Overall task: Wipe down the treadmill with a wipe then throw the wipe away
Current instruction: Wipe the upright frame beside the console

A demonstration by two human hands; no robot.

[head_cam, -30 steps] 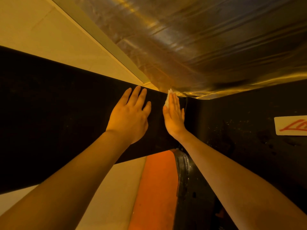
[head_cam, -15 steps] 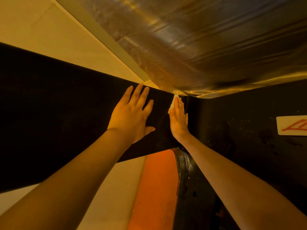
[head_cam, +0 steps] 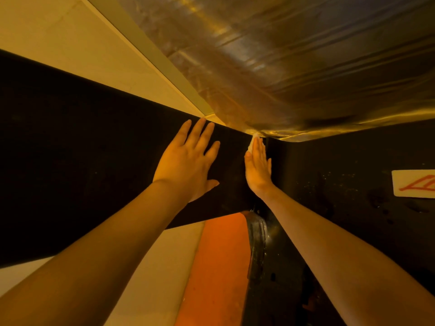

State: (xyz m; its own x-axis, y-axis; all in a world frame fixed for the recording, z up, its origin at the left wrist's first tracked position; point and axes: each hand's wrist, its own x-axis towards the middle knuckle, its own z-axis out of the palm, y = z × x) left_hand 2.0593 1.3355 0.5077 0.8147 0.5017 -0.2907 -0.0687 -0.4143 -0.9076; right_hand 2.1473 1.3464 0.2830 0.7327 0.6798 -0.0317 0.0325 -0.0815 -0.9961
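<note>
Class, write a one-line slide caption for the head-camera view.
Right hand presses a white wipe against the black treadmill panel while the left hand rests flat beside it.

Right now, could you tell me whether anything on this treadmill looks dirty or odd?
Yes: pale specks and dark smudges dot the black panel right of the right hand, which presses the wipe into the corner; that patch looks unwiped.
</note>
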